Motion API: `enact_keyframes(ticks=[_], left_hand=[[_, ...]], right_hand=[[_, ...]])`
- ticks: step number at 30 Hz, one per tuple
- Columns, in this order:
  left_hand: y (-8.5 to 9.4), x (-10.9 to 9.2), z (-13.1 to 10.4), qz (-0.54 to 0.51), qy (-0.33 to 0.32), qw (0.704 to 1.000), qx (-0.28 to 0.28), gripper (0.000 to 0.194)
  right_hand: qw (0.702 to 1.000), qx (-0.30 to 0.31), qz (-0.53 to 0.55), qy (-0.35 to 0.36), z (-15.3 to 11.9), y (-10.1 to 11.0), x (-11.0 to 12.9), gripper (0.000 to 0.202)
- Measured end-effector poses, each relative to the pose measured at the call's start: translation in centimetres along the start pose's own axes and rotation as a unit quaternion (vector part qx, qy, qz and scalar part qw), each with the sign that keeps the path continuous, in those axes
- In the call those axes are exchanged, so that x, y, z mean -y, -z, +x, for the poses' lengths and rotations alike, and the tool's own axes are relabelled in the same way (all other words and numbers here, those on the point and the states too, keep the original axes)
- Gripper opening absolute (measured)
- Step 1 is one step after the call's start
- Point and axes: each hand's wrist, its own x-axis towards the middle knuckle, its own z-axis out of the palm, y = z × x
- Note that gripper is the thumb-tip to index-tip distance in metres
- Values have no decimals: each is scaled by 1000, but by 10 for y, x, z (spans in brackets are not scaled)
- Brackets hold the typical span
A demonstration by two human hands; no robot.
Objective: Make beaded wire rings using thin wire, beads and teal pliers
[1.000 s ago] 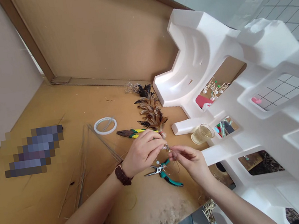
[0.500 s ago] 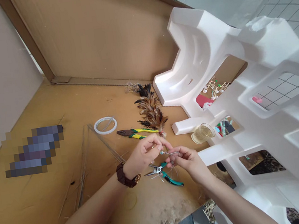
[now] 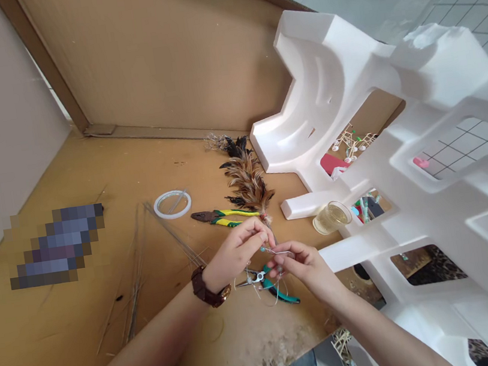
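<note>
Lying far left: a pixelated item [image 3: 57, 245] on the desk [image 3: 198, 159], too masked to identify.
Loose wires [image 3: 135, 277]: thin strands spread on the wood.
White ring [image 3: 156, 207]: flat, near the strands' far ends.
Wrist strap [image 3: 204, 288]: dark brown, around the left wrist.
Yellow-green pliers [image 3: 228, 214]: flat, head pointing left.
Left hand [image 3: 237, 249]: fingers narrow, thumb and forefinger pinched on the beaded wire [image 3: 263, 249]; the exact contact is too small to make out.
Feather bundle [image 3: 247, 176]: beyond the hands, its tied end nearest the left fingers.
Held wire: between the two hands, off the desk. Its long axis runs left to right, from the pale bead just beneath the left fingertips into the right fingers. Left hand is nearer the bead, right hand nearer the bare stretch; thin loops hang below.
Teal pliers [image 3: 284, 295]: beneath those loops, nose leftward.
Right hand [image 3: 305, 266]: fingers narrow, thumb and forefinger pinching the wire.
Glass [image 3: 331, 218]: beyond the right hand, beside the white frame.
White frame [image 3: 419, 201]: large, moulded, with openings, filling the right side.
</note>
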Motion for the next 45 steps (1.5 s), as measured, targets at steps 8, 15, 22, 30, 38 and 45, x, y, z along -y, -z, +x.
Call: enact_keyframes(ticks=[8,15,22,30,38,45], left_hand=[[-3,3,1,-77,35,996,-7,15],[3,7,4,-338,137,930,-44,11],[9,3,4,-449,182,875,-6,9],[13,-4,2,-403,176,898,14,10],[25,-22,-1,-311,140,940,-34,11],[22,-13,0,-317,175,932,-19,8]], right_hand=[[998,16,-56,16,-1,0,2,29],[918,-14,-383,101,-3,27,-25,38],[677,74,-720,133,-6,19,-65,85],[648,73,-752,99,5,11,-53,24],[707,-47,-672,215,-15,70,-5,31],[504,-108,-780,355,-31,67,56,34]])
